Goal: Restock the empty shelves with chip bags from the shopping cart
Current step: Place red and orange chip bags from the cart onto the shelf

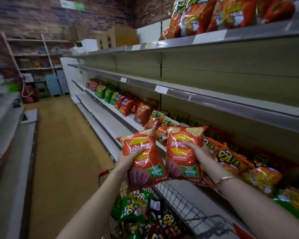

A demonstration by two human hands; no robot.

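Two red Lay's bags, upright and side by side in the air above the shopping cart [185, 200]. Your left hand [127, 157] grips the left bag [145, 169] at its outer edge, thumb across the front. Your right hand [200, 151] grips the right bag [179, 163] the same way, and a bracelet [224, 178] circles that wrist. The bags' inner edges meet low down. Green and orange chip bags [133, 207] lie in the cart below. On your right, behind the held bags, a stocked shelf carries a row of snack bags [124, 102]. The bare shelf [205, 98] runs above it, and more red bags [214, 16] stand on the top shelf.
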